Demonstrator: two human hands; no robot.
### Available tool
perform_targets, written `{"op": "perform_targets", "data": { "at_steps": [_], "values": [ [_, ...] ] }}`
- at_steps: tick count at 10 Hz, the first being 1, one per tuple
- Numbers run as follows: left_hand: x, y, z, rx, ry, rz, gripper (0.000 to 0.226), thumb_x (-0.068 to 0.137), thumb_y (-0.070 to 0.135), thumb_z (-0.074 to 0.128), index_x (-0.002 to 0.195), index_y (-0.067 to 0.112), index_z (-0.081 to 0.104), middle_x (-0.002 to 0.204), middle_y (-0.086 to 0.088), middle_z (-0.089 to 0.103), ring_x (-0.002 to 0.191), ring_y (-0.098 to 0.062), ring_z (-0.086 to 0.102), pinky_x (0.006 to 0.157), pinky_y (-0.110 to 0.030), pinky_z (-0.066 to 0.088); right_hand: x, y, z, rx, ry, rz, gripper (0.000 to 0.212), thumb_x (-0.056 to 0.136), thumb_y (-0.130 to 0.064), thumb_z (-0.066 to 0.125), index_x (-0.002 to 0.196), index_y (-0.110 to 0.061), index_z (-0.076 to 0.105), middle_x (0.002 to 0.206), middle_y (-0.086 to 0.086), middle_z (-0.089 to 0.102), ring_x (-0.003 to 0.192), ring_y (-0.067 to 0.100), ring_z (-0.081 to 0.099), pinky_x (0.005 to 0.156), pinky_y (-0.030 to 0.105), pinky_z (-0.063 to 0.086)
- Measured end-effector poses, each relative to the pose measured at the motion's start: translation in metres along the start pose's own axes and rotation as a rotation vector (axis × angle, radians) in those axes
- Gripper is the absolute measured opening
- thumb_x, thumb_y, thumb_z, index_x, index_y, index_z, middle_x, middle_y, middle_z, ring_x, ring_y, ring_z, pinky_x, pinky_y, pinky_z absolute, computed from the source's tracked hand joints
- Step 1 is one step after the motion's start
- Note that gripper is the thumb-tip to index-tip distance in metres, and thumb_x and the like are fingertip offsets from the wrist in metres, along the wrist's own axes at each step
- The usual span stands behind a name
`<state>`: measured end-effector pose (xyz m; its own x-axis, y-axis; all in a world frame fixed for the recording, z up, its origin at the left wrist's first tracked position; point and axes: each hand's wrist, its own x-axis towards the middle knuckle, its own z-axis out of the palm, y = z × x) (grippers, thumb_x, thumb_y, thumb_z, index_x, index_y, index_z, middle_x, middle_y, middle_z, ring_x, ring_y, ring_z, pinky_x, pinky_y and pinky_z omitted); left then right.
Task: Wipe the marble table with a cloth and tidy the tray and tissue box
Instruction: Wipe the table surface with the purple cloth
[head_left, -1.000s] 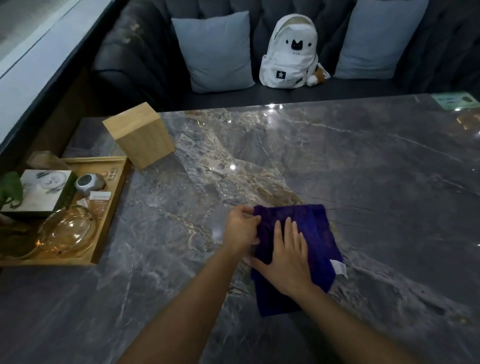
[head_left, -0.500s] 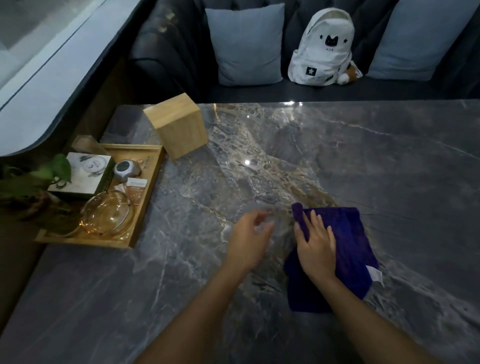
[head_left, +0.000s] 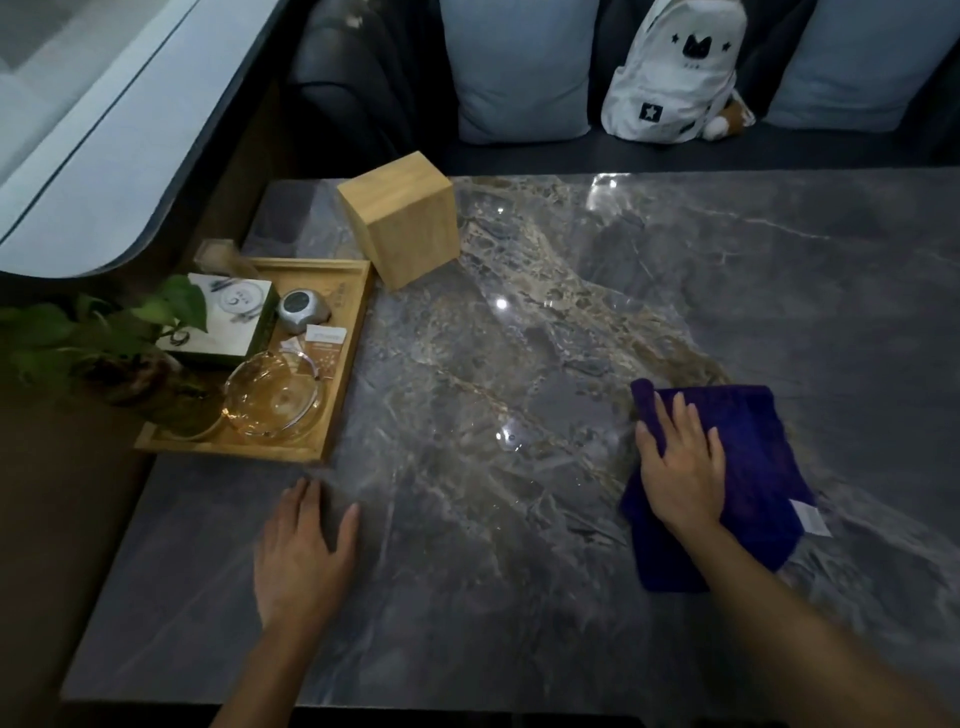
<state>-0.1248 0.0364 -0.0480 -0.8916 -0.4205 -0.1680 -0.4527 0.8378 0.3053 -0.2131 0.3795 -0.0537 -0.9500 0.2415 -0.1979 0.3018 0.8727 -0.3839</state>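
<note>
A dark blue cloth (head_left: 753, 467) lies folded on the grey marble table (head_left: 519, 338), right of the middle. My right hand (head_left: 680, 467) rests flat on its left half, fingers spread. My left hand (head_left: 304, 551) lies flat and open on the bare marble near the front left, just below the wooden tray (head_left: 343, 364). The tray holds a glass bowl (head_left: 275, 395), a green box (head_left: 228, 322), a small grey device (head_left: 302, 310) and paper cards. The wooden tissue box (head_left: 402, 218) stands on the table behind the tray's far right corner.
A potted plant (head_left: 104, 353) overhangs the tray's left side. Behind the table runs a dark sofa with pale cushions (head_left: 519, 67) and a white backpack (head_left: 675, 73). A window ledge (head_left: 104, 145) lies at the far left. The table's front edge is close to me.
My left hand let go of the cloth and slid left and toward me onto bare marble. My right hand stayed on the cloth. The view shifted left.
</note>
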Motion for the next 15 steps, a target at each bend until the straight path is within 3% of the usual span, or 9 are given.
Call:
{"op": "perform_targets", "data": {
  "at_steps": [2, 5, 8, 10, 11, 13, 14, 15],
  "values": [
    [0.004, -0.028, -0.003, 0.049, 0.022, 0.064, 0.061, 0.091, 0.044, 0.042, 0.140, 0.008, 0.034, 0.151, -0.011, 0.031, 0.141, -0.025, 0.026, 0.115, -0.044, 0.023, -0.019, -0.016, 0.014, -0.060, -0.008, 0.055, 0.051, 0.097, -0.043, 0.021, 0.145, -0.029, 0.009, 0.158, -0.002, 0.003, 0.145, 0.011, 0.000, 0.118, 0.036, -0.005],
    [0.006, -0.054, 0.004, 0.107, 0.027, 0.075, 0.072, 0.084, 0.056, 0.016, 0.145, 0.019, 0.018, 0.157, -0.004, 0.016, 0.145, -0.020, 0.010, 0.119, -0.038, 0.006, -0.043, -0.075, 0.042, -0.043, -0.019, 0.174, 0.054, 0.095, -0.048, 0.012, 0.144, -0.033, -0.005, 0.158, 0.002, -0.008, 0.145, 0.016, -0.009, 0.117, 0.042, -0.011],
    [0.006, -0.056, 0.006, 0.097, 0.049, 0.076, 0.079, 0.079, 0.060, 0.005, 0.145, 0.020, 0.020, 0.156, -0.003, 0.019, 0.145, -0.018, 0.011, 0.118, -0.036, 0.005, -0.058, -0.153, 0.078, 0.009, -0.062, 0.049, 0.052, 0.096, -0.046, 0.013, 0.144, -0.034, -0.003, 0.159, 0.003, -0.004, 0.145, 0.017, -0.007, 0.117, 0.045, -0.009],
    [0.005, -0.057, 0.007, 0.090, 0.048, 0.090, 0.078, 0.079, 0.061, 0.004, 0.145, 0.021, 0.016, 0.157, -0.001, 0.016, 0.145, -0.016, 0.007, 0.118, -0.034, 0.002, -0.061, -0.170, 0.090, -0.130, -0.167, -0.294, 0.052, 0.094, -0.048, 0.011, 0.142, -0.039, -0.006, 0.159, -0.003, -0.001, 0.145, 0.012, -0.004, 0.118, 0.042, -0.006],
    [0.005, -0.057, 0.008, 0.088, 0.046, 0.091, 0.078, 0.079, 0.061, 0.003, 0.146, 0.022, 0.015, 0.157, -0.001, 0.014, 0.145, -0.016, 0.006, 0.118, -0.034, 0.002, -0.068, -0.170, 0.089, -0.192, -0.236, -0.541, 0.067, 0.078, -0.056, -0.008, 0.143, -0.039, -0.002, 0.159, -0.005, -0.001, 0.145, 0.013, -0.004, 0.117, 0.040, -0.007],
    [0.005, -0.056, 0.008, 0.077, 0.068, 0.089, 0.077, 0.080, 0.060, 0.008, 0.144, 0.019, 0.022, 0.155, -0.004, 0.021, 0.145, -0.019, 0.012, 0.118, -0.037, 0.007, -0.085, -0.160, 0.086, -0.225, -0.401, -0.850, 0.063, 0.080, -0.056, -0.001, 0.142, -0.043, 0.002, 0.156, -0.011, -0.007, 0.140, 0.004, -0.016, 0.111, 0.031, -0.019],
    [0.005, -0.055, 0.008, 0.086, 0.067, 0.086, 0.077, 0.080, 0.060, 0.008, 0.144, 0.019, 0.023, 0.155, -0.004, 0.022, 0.145, -0.019, 0.013, 0.118, -0.037, 0.009, -0.090, -0.160, 0.070, 0.004, -0.653, -0.773, 0.047, 0.095, -0.045, 0.020, 0.142, -0.040, 0.018, 0.155, -0.015, 0.004, 0.137, -0.004, -0.010, 0.116, 0.033, -0.014],
    [0.006, -0.056, 0.007, 0.090, 0.048, 0.083, 0.078, 0.079, 0.061, 0.005, 0.145, 0.022, 0.017, 0.157, -0.002, 0.016, 0.145, -0.017, 0.008, 0.118, -0.035, 0.004, -0.088, -0.163, 0.041, 0.711, -0.882, -0.118, 0.028, 0.085, -0.044, 0.054, 0.112, -0.038, 0.061, 0.139, -0.007, 0.048, 0.133, 0.010, 0.036, 0.115, 0.035, 0.023]
  ]
}}
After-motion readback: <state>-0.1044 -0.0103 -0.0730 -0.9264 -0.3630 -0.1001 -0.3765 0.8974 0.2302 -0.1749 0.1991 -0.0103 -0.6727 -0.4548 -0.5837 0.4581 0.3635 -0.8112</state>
